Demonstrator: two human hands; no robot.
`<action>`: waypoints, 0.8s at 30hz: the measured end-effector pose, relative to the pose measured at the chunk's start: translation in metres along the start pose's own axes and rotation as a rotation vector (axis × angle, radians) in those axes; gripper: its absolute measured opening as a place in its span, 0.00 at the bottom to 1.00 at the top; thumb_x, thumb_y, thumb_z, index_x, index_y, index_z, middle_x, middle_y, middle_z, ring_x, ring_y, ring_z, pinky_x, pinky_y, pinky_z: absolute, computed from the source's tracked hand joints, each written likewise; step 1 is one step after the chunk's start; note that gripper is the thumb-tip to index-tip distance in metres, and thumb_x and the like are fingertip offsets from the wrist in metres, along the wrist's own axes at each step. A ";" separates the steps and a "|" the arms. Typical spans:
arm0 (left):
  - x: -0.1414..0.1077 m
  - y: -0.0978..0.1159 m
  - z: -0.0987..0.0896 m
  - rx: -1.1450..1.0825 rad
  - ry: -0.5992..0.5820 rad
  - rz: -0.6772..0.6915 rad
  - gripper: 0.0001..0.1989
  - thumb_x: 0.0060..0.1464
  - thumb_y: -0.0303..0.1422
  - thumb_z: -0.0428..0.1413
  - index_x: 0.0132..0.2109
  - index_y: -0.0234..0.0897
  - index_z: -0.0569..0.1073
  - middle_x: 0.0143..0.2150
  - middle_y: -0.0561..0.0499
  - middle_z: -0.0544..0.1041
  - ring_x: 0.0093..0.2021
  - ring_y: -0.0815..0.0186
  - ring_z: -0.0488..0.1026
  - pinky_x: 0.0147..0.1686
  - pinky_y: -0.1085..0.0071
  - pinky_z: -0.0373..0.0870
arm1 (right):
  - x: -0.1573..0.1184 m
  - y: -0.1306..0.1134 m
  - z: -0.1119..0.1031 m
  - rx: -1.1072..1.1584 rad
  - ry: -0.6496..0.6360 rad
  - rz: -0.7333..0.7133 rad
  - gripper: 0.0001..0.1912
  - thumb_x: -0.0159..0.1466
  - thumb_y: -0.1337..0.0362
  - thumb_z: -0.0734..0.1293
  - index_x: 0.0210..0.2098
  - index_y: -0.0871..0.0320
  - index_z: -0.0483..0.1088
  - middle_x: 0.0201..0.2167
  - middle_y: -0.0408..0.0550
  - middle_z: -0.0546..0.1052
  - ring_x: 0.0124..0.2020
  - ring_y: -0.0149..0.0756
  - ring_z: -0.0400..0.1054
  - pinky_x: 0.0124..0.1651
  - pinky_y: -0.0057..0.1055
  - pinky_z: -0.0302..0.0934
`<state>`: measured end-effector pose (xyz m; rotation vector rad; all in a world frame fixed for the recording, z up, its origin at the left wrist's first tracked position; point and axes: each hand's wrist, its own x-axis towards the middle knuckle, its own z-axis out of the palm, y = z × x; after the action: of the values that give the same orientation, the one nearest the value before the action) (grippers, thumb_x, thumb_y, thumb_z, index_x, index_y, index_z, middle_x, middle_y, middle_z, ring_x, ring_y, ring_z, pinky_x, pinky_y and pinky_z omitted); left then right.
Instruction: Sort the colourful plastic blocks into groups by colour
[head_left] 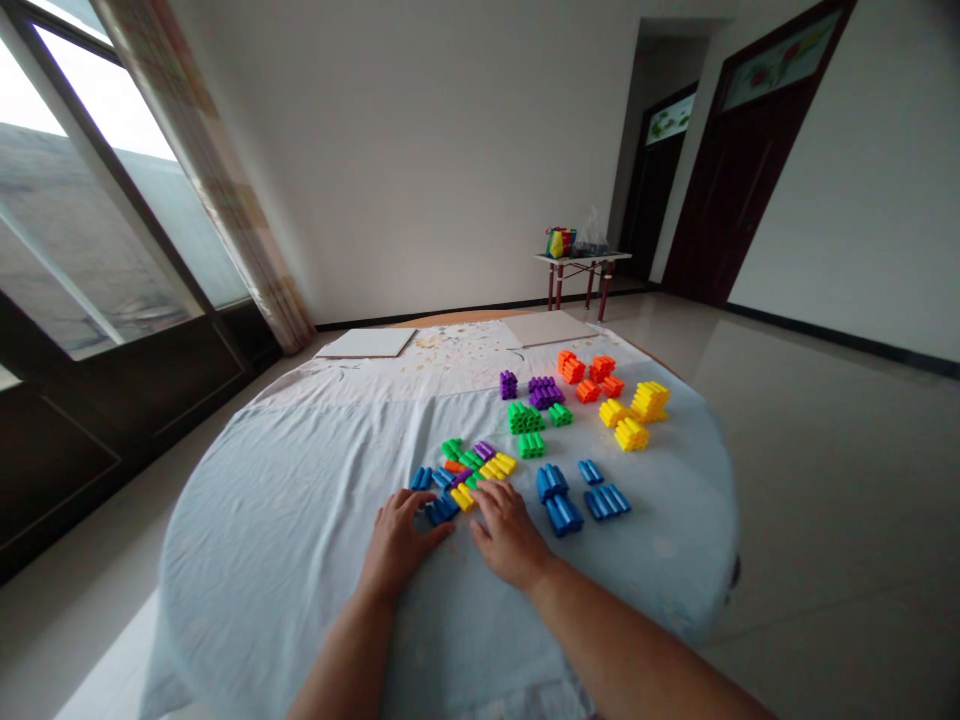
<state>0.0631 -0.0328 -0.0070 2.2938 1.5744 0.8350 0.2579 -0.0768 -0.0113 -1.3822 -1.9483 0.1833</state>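
Note:
A mixed pile of ridged plastic building blocks, in green, purple, yellow, orange and blue, lies on the cloth in front of me. My left hand rests at its near left edge, thumb and fingers apart around a blue block. On the other side, my right hand lies with fingers stretched along the near right edge, close to a yellow block and a green one. Whether those fingertips touch the blocks is hard to see. Neither hand has anything lifted.
Sorted by colour, blue blocks, green blocks, purple blocks, orange blocks and yellow blocks stand to the right. Two flat boards lie at the far edge of the round table. A small side table holds bags.

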 end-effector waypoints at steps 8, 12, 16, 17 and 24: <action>0.001 0.001 -0.001 -0.097 -0.055 0.040 0.22 0.44 0.49 0.59 0.43 0.42 0.75 0.41 0.47 0.74 0.42 0.58 0.71 0.46 0.60 0.67 | 0.003 -0.003 -0.005 0.076 0.035 -0.054 0.19 0.58 0.73 0.62 0.50 0.63 0.67 0.48 0.54 0.70 0.53 0.41 0.58 0.58 0.41 0.55; 0.000 0.003 -0.005 -0.228 -0.101 0.003 0.25 0.40 0.50 0.61 0.43 0.40 0.75 0.42 0.46 0.75 0.43 0.57 0.71 0.47 0.60 0.67 | 0.003 -0.005 -0.004 0.091 -0.031 -0.098 0.21 0.57 0.71 0.64 0.51 0.61 0.67 0.51 0.52 0.70 0.54 0.41 0.57 0.58 0.39 0.54; 0.001 -0.001 -0.010 -0.366 0.000 -0.165 0.22 0.50 0.51 0.51 0.41 0.38 0.75 0.40 0.46 0.76 0.41 0.59 0.72 0.43 0.65 0.67 | 0.005 -0.005 0.001 0.043 -0.101 -0.143 0.19 0.60 0.66 0.65 0.51 0.57 0.67 0.54 0.48 0.69 0.55 0.40 0.57 0.56 0.38 0.54; 0.001 -0.003 -0.011 -0.362 0.058 -0.221 0.23 0.50 0.52 0.49 0.39 0.38 0.75 0.38 0.47 0.76 0.40 0.59 0.72 0.42 0.66 0.67 | 0.005 -0.005 0.002 0.021 -0.114 -0.149 0.17 0.61 0.65 0.64 0.50 0.55 0.68 0.54 0.47 0.69 0.54 0.40 0.57 0.55 0.38 0.54; 0.003 -0.008 -0.017 -0.349 0.224 -0.477 0.28 0.45 0.56 0.47 0.38 0.37 0.74 0.32 0.48 0.76 0.36 0.58 0.73 0.40 0.65 0.67 | 0.005 -0.007 0.001 -0.039 -0.125 -0.185 0.12 0.66 0.64 0.59 0.44 0.52 0.72 0.49 0.42 0.74 0.49 0.38 0.59 0.49 0.38 0.53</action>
<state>0.0477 -0.0295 0.0041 1.5412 1.7908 1.1478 0.2515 -0.0746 -0.0059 -1.2315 -2.1814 0.1474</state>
